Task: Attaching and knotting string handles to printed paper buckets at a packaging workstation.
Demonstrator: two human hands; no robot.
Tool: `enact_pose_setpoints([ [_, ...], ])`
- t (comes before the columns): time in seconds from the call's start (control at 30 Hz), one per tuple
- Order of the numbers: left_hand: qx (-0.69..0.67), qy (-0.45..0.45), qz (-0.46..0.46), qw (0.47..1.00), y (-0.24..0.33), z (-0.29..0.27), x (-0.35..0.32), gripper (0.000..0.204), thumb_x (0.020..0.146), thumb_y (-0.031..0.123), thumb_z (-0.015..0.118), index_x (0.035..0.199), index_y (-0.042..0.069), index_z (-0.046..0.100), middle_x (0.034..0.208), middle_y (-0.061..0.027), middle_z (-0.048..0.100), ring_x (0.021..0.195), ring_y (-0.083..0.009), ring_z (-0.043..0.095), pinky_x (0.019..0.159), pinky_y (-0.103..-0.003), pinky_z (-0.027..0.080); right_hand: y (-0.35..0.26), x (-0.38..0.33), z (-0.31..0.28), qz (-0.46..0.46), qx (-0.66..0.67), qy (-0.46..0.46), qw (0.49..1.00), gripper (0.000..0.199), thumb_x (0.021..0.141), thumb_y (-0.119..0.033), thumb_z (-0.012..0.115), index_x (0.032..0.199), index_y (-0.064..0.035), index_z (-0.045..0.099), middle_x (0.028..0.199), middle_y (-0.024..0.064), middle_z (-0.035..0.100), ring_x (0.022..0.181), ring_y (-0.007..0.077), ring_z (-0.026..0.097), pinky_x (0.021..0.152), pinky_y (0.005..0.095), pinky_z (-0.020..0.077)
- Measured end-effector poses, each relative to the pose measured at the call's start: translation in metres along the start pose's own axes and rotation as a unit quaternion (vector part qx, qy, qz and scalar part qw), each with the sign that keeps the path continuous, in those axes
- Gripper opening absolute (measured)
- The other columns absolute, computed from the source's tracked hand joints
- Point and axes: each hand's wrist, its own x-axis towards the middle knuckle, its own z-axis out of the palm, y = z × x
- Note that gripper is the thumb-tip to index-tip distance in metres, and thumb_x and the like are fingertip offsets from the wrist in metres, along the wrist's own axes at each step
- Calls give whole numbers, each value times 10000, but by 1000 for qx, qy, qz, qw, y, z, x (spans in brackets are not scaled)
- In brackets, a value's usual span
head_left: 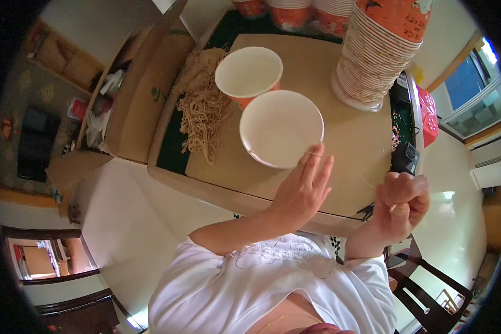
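A white-lined paper bucket (281, 128) sits on a cardboard sheet, open end up and tilted toward me. My left hand (303, 192) is at its near right rim, with fingers stretched out and the fingertips at the edge. A thin light strand crosses those fingertips. Farther right, past the table's front edge, my right hand (401, 203) is closed in a fist in the air. A small pale bit shows at its fingers, too small to name. Behind the first bucket stands a second paper bucket (249, 71) with an orange outside. Left of both lies a tangled heap of tan cord (206, 108).
A tall stack of nested buckets (376, 61), with tan cords along it, stands at the far right. More wrapped stacks (289, 14) line the back. An opened cardboard box (145, 106) is beside the table's left. A small black device (411, 153) and red basket (427, 117) are right.
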Motion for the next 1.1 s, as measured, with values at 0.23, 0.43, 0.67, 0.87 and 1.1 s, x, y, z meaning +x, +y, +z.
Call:
enact_pose_setpoints([
  [0.23,124,44,-128,983,-32,0,15,633,782,218,690,1319,5,431,1189,-159,515,1022,-304,519,845,-409,427,-5,20,14,-61,-28,-100,993,297,861,-193,677,791,-43,431,621,-1,400,515,81,319,399,214,235],
  [0.43,-1,-10,18,1000,-50,-17,-9,161,826,175,615,971,112,647,889,-39,637,888,-204,598,831,-405,409,-3,30,-10,-44,-16,-7,999,154,823,-81,622,818,3,493,657,21,429,516,75,341,422,205,245],
  [0.67,-25,-96,29,995,-60,-40,-25,176,791,230,702,929,123,680,874,-19,667,873,-182,629,1041,-448,345,33,45,-45,45,-17,69,996,31,913,-11,547,934,11,556,746,-10,491,554,13,335,467,160,251],
  [0.87,-69,-180,44,980,-85,-58,-29,208,757,214,734,930,113,678,935,-28,656,983,-201,604,1076,-483,326,33,44,-78,20,-36,133,990,49,919,-22,553,950,12,572,633,-70,361,537,9,278,453,179,192],
  [1.1,-79,-170,24,982,-27,-36,-16,472,703,191,750,1127,79,574,1062,-111,599,1058,-288,556,1060,-495,333,45,15,-71,92,-64,119,987,54,887,-40,595,940,-36,592,675,-61,456,528,9,354,460,161,260],
])
